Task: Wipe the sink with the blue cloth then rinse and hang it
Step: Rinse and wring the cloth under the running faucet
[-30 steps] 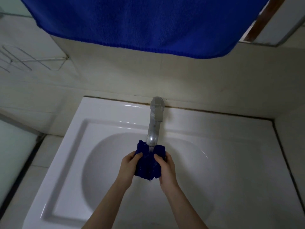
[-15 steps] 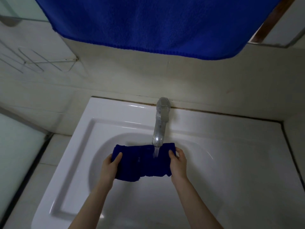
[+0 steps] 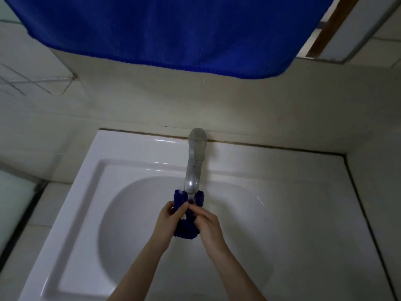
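The blue cloth (image 3: 187,228) is gathered into a thick bundle directly under the mouth of the tap (image 3: 194,168), above the middle of the sink (image 3: 134,149) bowl. Two folds of it stand up on both sides of the spout, and the lower part hangs down between the wrists. A thin stream of water seems to fall on the top of it.

The left hand (image 3: 167,220) grasps the left side of the bundle with the fingers curled round it. The right hand (image 3: 207,221) grasps the right side in the same way, and the fingertips of the two hands nearly meet in front. So both hands are clenched on the cloth, which looks like the rinsing step.

I judge the cloth to be soft and without any stiffness. Full of water it will be heavier than it looks, will drip, and may slide in wet fingers. For squeezing, a hold round the whole bundle is good. For hanging, it is better to open it and take it by two corners or along one edge, because a bundle would fall off a rail.

Behind the tap is the pale tiled wall (image 3: 249,109). High on it a large blue towel (image 3: 173,31) hangs, and to the left there is a wire rack (image 3: 41,82).
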